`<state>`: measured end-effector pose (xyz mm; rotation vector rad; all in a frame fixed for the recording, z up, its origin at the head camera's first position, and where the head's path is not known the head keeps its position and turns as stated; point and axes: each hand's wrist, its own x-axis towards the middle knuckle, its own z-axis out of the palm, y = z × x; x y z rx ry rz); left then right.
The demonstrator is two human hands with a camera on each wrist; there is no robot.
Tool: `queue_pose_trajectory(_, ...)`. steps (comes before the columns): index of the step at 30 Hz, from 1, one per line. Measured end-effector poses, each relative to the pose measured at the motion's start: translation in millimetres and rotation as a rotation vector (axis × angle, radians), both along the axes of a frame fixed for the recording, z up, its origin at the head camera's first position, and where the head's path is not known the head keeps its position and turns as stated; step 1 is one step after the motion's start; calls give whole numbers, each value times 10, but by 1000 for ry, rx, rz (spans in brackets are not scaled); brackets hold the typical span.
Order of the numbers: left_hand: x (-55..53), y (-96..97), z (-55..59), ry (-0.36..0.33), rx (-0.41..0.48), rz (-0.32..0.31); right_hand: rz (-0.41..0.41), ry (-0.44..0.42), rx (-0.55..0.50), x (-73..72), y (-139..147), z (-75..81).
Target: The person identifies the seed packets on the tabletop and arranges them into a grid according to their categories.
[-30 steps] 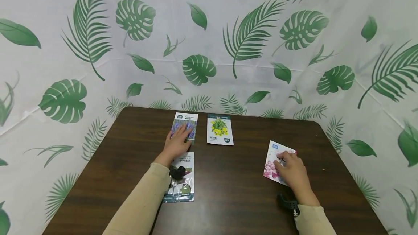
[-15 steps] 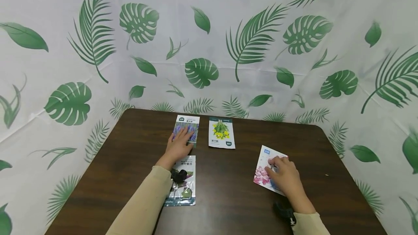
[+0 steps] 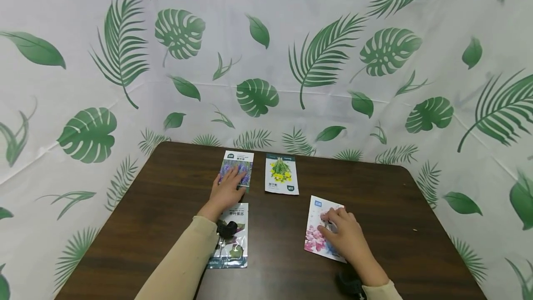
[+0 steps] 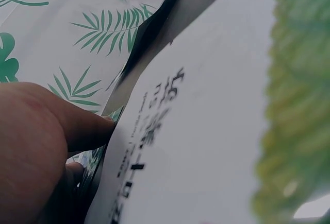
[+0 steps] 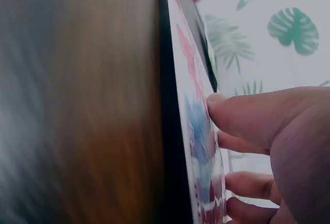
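Note:
My left hand (image 3: 225, 194) rests its spread fingers on a seed packet with purple flower spikes (image 3: 246, 165) at the back of the table. Under that wrist lies a silvery seed packet with leaves (image 3: 240, 226), partly covered by the sleeve and a black wrist device; its white printed face (image 4: 206, 90) fills much of the left wrist view. My right hand (image 3: 347, 237) presses its fingertips on a white seed packet with pink flowers (image 3: 315, 228), right of the middle. In the right wrist view, the thumb (image 5: 237, 112) and fingers touch the same face of this packet.
A seed packet with yellow flowers (image 3: 281, 172) lies at the back, right of the purple one. The dark wooden table (image 3: 275, 263) ends at a white cloth backdrop (image 3: 258, 50) printed with green leaves.
My right hand has slid the pink-flowered packet leftward across the table, and the packet has turned more upright. The left hand stays on the purple-flowered packet. The head view has shifted slightly.

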<state>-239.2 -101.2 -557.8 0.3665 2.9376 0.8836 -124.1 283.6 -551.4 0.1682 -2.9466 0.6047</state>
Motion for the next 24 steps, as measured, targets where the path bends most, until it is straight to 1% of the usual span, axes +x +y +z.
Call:
queue_pose_trajectory(4,2,20,-8,1,0,-2,56,-10,-26,50,-91,-22)
queue_pose_trajectory(7,22,27,7,-4,0,-5,91,-31,-58,84,-163,-33)
queue_pose_trajectory(11,16,19,-13,-11,25,-5,131,-51,-94,117,-250,-38)
queue_pose_trajectory(14,10,9,-2,-11,31,-5,179,-51,-103,146,-306,-43)
queue_pose_trajectory(17,21,6,42,-11,43,-3,237,-43,-108,171,-355,-44)
queue_pose_trajectory(20,11,6,40,-19,72,-2,297,-32,-106,199,-392,-35)
queue_pose_trajectory(24,17,13,32,-26,74,3,331,-32,-102,241,-435,-34)
